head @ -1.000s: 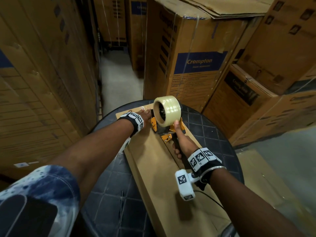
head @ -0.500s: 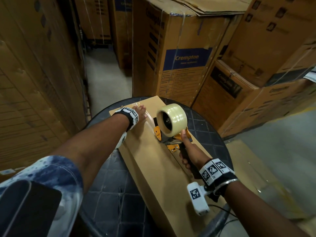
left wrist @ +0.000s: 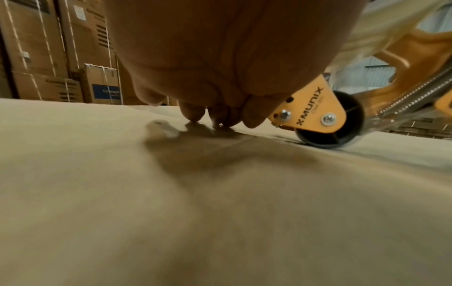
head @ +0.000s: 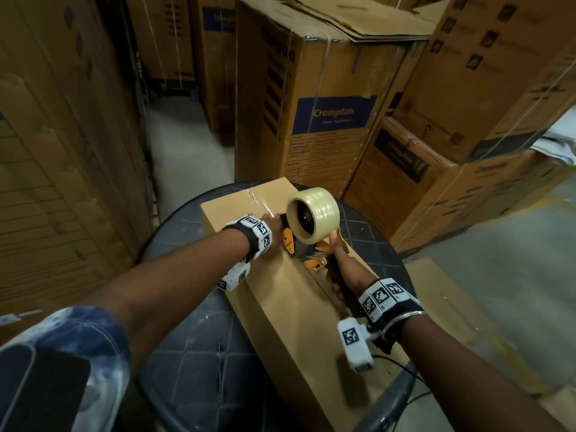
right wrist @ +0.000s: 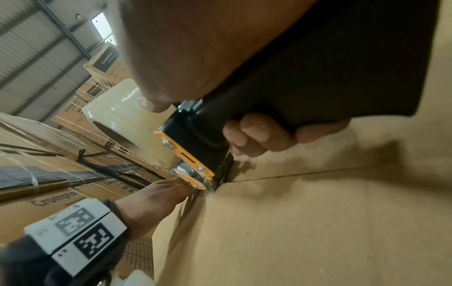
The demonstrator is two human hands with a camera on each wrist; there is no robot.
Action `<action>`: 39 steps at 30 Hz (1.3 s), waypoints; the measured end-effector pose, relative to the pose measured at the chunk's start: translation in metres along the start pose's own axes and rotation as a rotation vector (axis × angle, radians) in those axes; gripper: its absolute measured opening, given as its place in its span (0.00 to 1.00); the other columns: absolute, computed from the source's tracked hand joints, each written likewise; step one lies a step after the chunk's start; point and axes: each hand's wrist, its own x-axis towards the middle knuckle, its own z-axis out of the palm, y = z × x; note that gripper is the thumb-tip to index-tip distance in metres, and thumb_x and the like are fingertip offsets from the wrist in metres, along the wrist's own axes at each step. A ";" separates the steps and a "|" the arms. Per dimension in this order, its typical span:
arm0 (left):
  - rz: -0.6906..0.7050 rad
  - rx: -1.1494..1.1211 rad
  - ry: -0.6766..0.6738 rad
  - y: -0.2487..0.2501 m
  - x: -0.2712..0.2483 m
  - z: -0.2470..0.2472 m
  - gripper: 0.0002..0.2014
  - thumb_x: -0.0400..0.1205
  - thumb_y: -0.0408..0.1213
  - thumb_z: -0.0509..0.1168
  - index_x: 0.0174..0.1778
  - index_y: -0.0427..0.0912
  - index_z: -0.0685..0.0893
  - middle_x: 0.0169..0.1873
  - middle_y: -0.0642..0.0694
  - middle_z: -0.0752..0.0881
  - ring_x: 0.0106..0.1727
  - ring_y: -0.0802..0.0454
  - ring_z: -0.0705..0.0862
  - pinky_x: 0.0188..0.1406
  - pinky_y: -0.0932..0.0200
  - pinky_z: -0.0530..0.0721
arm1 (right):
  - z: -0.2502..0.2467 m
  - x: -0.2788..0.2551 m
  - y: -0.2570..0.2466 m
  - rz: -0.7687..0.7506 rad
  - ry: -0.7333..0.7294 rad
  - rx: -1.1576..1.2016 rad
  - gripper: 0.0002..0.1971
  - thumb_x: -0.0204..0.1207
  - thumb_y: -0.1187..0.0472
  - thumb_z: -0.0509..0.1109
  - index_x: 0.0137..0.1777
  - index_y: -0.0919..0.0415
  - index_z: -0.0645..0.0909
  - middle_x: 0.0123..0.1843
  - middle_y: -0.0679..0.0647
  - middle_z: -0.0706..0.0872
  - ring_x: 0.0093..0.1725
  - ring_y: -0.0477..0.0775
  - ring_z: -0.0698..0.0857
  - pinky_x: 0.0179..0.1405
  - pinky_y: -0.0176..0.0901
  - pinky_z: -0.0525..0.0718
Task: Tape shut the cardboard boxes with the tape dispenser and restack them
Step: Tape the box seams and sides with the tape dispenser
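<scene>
A long plain cardboard box (head: 290,322) lies on a round dark table (head: 193,353). My right hand (head: 343,275) grips the black handle (right wrist: 318,77) of an orange tape dispenser (head: 311,254), thumb up against its clear tape roll (head: 321,213). The dispenser's roller (left wrist: 327,135) sits on the box's top seam (right wrist: 293,174). Just left of it, my left hand (head: 271,219) presses its fingertips (left wrist: 195,116) onto the box top, where a strip of clear tape (head: 255,198) runs to the far edge.
Tall Crompton cartons (head: 324,113) stand right behind the table. More stacked cartons wall in the left (head: 62,151) and right (head: 467,151). A narrow floor aisle (head: 187,157) runs off at the back left. Flat cardboard (head: 467,307) lies on the floor at the right.
The dispenser has come toward me along the box's seam, leaving tape at the far end. My left hand has followed it, pressing the box top beside it.
</scene>
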 end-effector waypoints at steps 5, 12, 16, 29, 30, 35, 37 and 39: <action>-0.052 0.021 0.044 0.005 -0.008 -0.002 0.44 0.81 0.44 0.68 0.84 0.63 0.44 0.87 0.55 0.49 0.87 0.48 0.51 0.80 0.32 0.56 | 0.001 0.000 0.001 -0.017 0.009 -0.016 0.51 0.44 0.02 0.51 0.29 0.54 0.75 0.27 0.54 0.75 0.23 0.52 0.72 0.27 0.45 0.69; -0.141 0.065 -0.059 0.010 -0.004 -0.009 0.40 0.86 0.44 0.65 0.87 0.53 0.47 0.87 0.51 0.48 0.87 0.47 0.51 0.80 0.36 0.56 | -0.002 0.001 0.002 -0.042 -0.034 -0.012 0.51 0.52 0.05 0.50 0.36 0.56 0.79 0.25 0.52 0.76 0.22 0.50 0.73 0.26 0.43 0.71; -0.102 0.154 -0.104 0.017 -0.003 -0.015 0.34 0.86 0.43 0.64 0.86 0.40 0.56 0.85 0.38 0.53 0.86 0.40 0.55 0.84 0.47 0.52 | -0.005 0.001 0.007 -0.062 -0.048 -0.005 0.49 0.64 0.09 0.48 0.40 0.58 0.81 0.25 0.52 0.76 0.23 0.50 0.74 0.28 0.45 0.73; -0.214 0.013 0.008 0.043 -0.019 -0.024 0.30 0.92 0.43 0.50 0.86 0.34 0.47 0.87 0.38 0.46 0.87 0.39 0.49 0.81 0.50 0.49 | -0.037 -0.025 0.060 -0.119 -0.098 -0.056 0.52 0.53 0.07 0.45 0.35 0.60 0.78 0.27 0.56 0.77 0.25 0.53 0.76 0.35 0.47 0.78; -0.228 -0.021 0.007 0.046 -0.022 -0.026 0.30 0.92 0.43 0.50 0.86 0.34 0.47 0.87 0.38 0.47 0.87 0.38 0.49 0.82 0.48 0.49 | -0.036 -0.025 0.060 -0.127 -0.091 -0.059 0.52 0.53 0.07 0.44 0.33 0.59 0.78 0.26 0.55 0.77 0.25 0.53 0.76 0.36 0.48 0.78; -0.243 -0.099 0.028 0.067 -0.043 -0.024 0.29 0.91 0.42 0.51 0.86 0.34 0.52 0.86 0.38 0.52 0.86 0.37 0.54 0.80 0.47 0.54 | -0.036 -0.025 0.062 -0.151 -0.084 -0.070 0.52 0.57 0.08 0.43 0.35 0.60 0.81 0.25 0.55 0.79 0.26 0.53 0.78 0.40 0.52 0.79; -0.219 -0.088 0.069 0.078 -0.062 -0.017 0.27 0.91 0.42 0.53 0.86 0.39 0.57 0.86 0.41 0.56 0.85 0.41 0.56 0.81 0.45 0.53 | -0.036 -0.025 0.062 -0.153 -0.086 -0.063 0.52 0.62 0.10 0.44 0.38 0.61 0.82 0.26 0.54 0.78 0.26 0.53 0.78 0.39 0.52 0.78; -0.169 -0.092 0.119 0.081 -0.071 -0.006 0.25 0.89 0.42 0.57 0.84 0.45 0.64 0.84 0.44 0.61 0.84 0.42 0.59 0.81 0.42 0.55 | -0.036 -0.025 0.061 -0.142 -0.089 -0.056 0.51 0.67 0.11 0.44 0.41 0.61 0.83 0.26 0.54 0.78 0.26 0.53 0.78 0.38 0.51 0.78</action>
